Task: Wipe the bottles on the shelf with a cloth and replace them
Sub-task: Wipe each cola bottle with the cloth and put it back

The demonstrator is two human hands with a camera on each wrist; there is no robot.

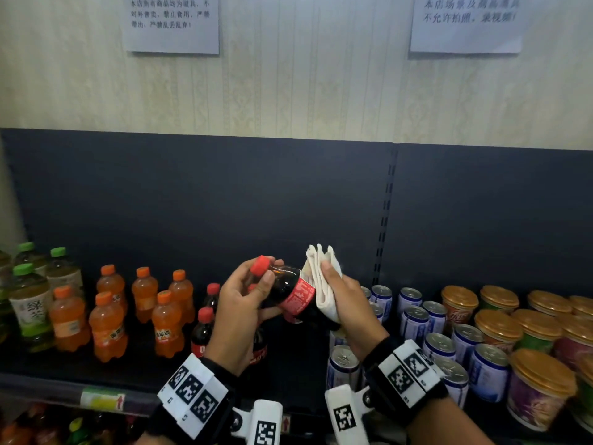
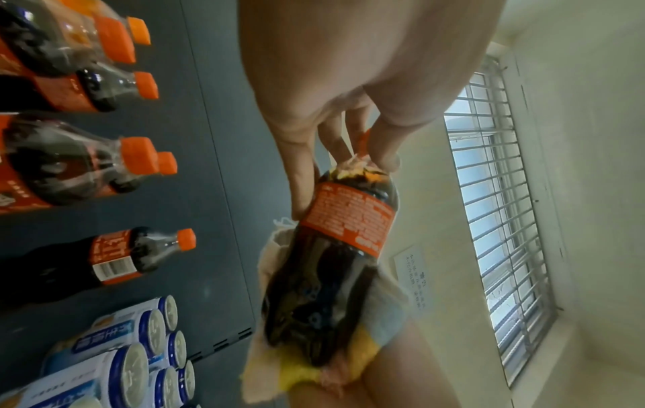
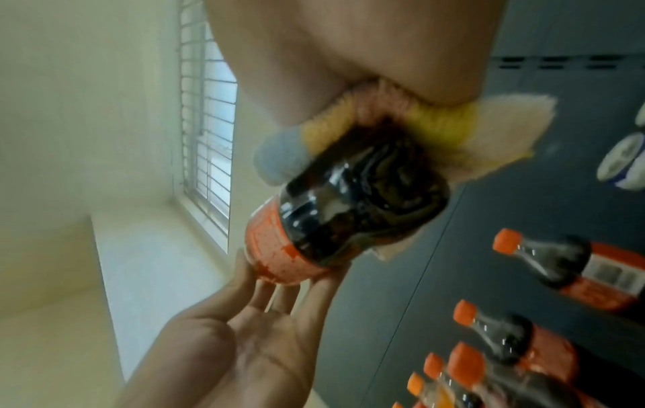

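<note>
Cola bottle [image 1: 293, 295] in our two hands, tilted above the dark shelf [image 1: 288, 364], its red cap [image 1: 259, 264] up and to the left. Our left hand [image 1: 239, 311] grips the neck and shoulder, fingers curled round just under the cap, thumb along the side. Our right hand [image 1: 348, 305] clasps the folded white cloth [image 1: 322, 284] against the lower half of the bottle, fingers wrapped over the cloth; from the left wrist view the cloth [image 2: 352, 356] cups the bottle's base. Below our hands more cola bottles [image 1: 203, 329] stand on the shelf, with orange soda bottles [image 1: 107, 326] to their left and green tea bottles [image 1: 30, 303] at the far left. Blue and white cans [image 1: 414, 319] stand to the right, and gold-lidded cups [image 1: 497, 326] beyond them. Two paper notices [image 1: 170, 22] hang on the wall above.
</note>
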